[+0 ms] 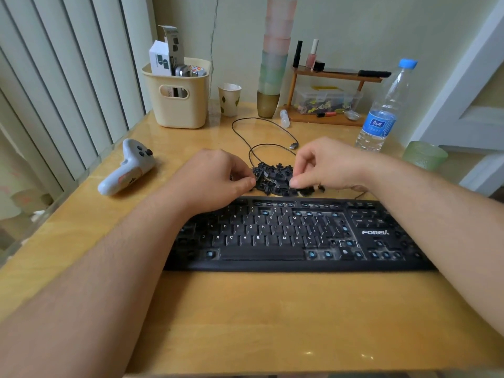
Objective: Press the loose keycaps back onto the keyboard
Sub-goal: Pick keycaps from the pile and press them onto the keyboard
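Keycaps [275, 178] heaped behind black "FOREV" keyboard [300, 233], left hand [215, 178] and right hand [324, 165] each with pinching grip in heap.

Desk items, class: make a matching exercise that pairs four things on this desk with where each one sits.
Things:
1. pile of loose keycaps
2. water bottle
3. white controller
4. paper cup

Places:
A. far right, beside the wooden shelf
B. just behind the keyboard, between the two hands
C. left of the keyboard
D. between the cream basket and the stacked cups

Pairs: 1-B, 2-A, 3-C, 4-D
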{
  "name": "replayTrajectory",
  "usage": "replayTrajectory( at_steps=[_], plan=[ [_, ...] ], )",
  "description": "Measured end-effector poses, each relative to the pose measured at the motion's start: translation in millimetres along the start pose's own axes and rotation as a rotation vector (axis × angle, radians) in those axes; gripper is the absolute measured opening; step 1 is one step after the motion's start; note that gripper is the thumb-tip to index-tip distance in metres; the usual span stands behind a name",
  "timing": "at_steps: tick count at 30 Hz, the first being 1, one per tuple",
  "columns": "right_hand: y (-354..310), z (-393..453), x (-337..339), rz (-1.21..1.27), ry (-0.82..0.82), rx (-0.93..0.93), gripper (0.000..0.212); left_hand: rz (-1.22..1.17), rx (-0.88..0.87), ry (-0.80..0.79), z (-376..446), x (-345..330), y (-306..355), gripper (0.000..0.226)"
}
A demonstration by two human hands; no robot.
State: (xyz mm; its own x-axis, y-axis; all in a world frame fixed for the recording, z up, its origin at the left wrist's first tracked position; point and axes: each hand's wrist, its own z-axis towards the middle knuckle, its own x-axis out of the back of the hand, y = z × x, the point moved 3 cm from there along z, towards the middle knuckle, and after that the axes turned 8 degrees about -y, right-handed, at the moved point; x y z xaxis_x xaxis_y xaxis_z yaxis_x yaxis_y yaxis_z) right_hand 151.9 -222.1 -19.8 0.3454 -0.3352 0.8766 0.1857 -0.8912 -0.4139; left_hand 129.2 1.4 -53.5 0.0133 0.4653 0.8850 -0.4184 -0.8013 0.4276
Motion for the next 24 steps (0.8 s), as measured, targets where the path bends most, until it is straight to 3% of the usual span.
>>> replayTrajectory(
  at_steps=[3, 11, 21, 24],
  plan=[
    [10.6, 4.9, 9.7, -0.183, 0.107, 0.107, 0.02, 0.011, -0.012, -0.016, 1.1, -1.1, -0.5, 0.02],
    [12.6, 9.2, -19.2, -0.378, -0.034, 0.238, 0.049, 0.039, -0.029, -0.025, 2.3, -4.3, 1.9, 0.019],
    [11.6, 21.6, -24.9, -0.382, 0.017, 0.346, 0.026, 0.042, -0.016, -0.041, 2.6, -5.1, 3.4, 0.018],
    [15.4, 21.0, -19.3, -0.273, 0.066, 0.35, 0.015, 0.041, -0.028, -0.041, 1.6, -5.2, 6.5, 0.018]
  ],
)
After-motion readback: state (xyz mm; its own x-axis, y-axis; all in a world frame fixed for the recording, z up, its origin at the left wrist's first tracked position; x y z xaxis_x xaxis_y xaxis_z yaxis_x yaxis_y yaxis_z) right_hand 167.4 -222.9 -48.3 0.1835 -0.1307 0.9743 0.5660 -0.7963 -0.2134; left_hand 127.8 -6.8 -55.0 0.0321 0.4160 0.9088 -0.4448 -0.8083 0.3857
